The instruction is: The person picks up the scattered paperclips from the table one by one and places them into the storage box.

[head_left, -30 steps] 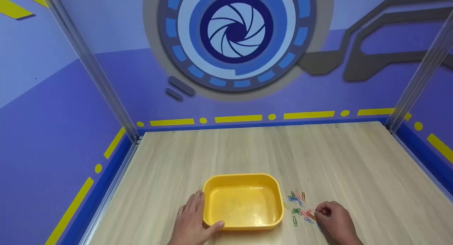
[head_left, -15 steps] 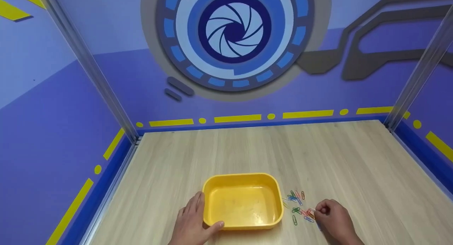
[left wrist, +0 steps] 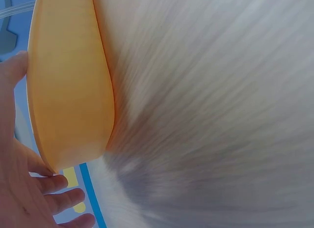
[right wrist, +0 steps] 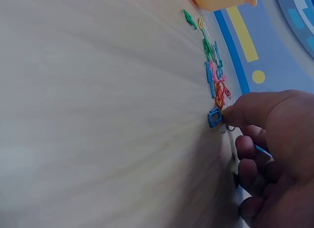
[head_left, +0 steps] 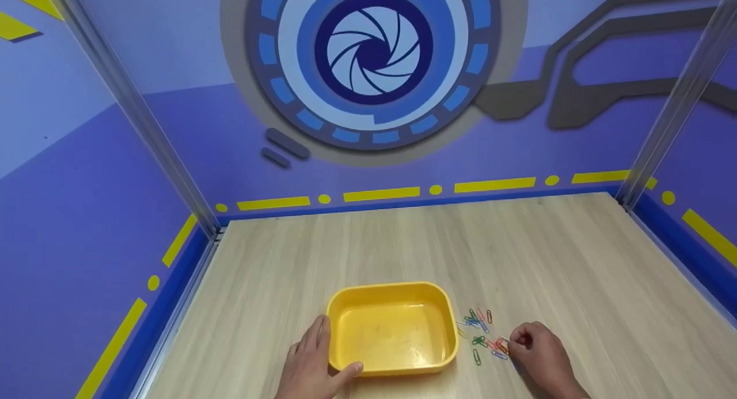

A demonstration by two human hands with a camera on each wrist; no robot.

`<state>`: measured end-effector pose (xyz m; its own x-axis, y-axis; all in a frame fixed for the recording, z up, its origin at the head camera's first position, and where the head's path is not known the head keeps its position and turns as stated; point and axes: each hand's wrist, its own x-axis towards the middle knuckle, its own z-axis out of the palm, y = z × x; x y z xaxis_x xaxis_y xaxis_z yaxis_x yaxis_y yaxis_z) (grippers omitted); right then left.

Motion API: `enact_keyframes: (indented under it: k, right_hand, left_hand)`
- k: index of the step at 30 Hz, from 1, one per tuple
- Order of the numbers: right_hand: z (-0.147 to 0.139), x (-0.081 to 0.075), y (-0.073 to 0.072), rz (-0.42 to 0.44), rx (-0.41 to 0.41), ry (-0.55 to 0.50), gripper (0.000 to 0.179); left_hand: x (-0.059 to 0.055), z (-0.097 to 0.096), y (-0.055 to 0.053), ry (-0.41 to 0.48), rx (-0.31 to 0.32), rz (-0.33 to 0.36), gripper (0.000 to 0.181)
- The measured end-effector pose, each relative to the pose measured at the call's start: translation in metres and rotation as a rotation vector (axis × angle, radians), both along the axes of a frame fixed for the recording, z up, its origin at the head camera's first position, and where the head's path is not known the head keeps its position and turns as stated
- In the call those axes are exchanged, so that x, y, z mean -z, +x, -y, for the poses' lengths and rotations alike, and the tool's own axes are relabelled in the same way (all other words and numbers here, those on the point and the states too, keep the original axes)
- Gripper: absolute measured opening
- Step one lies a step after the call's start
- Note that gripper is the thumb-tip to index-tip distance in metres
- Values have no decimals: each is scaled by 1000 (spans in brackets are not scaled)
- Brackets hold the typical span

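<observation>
A yellow rectangular plastic bin (head_left: pixel 391 285) stands on the wooden tabletop. My left hand (head_left: pixel 311 358) holds its near left corner, thumb over the front rim and fingers along the left wall; in the left wrist view, thumb and index fingertip touch the rim. To the right of the bin lies a loose scatter of coloured paper clips (head_left: pixel 477 357), green, blue, red and pink among them. At its right edge my right hand (head_left: pixel 541 353) pinches a white paper clip (right wrist: pixel 231 128) between thumb and index finger, low over the table. A blue paper clip (right wrist: pixel 214 117) lies right beside those fingertips.
Pale wooden tabletop (head_left: pixel 368 243) stretches behind the bin. Printed blue-purple panels (head_left: pixel 374 174) enclose the back and both sides, with metal posts (head_left: pixel 679 99) at the corners. The bin's inner floor (head_left: pixel 391 335) is bare. A few clips lie close against its right wall.
The head view has turned slightly to the right. A blue clip that showed under my right hand is now hidden. Both hands and the bin have stayed nearly in place.
</observation>
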<state>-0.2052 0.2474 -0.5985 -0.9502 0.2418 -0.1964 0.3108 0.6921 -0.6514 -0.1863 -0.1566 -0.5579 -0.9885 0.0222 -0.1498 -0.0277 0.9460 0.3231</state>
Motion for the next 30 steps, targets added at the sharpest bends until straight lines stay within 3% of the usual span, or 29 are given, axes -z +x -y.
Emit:
enact_keyframes:
  k: [7, 13, 30]
  right_hand:
    - [-2, 2, 7, -47, 41, -57, 7]
    - [-1, 2, 11, -63, 68, -104, 6]
    - [5, -4, 20, -117, 150, -115, 7]
  left_hand:
    - [2, -2, -1, -1, -4, -32, 118]
    - [0, -3, 0, 26, -61, 52, 121]
    - [-11, -5, 1, 37, -118, 212, 129]
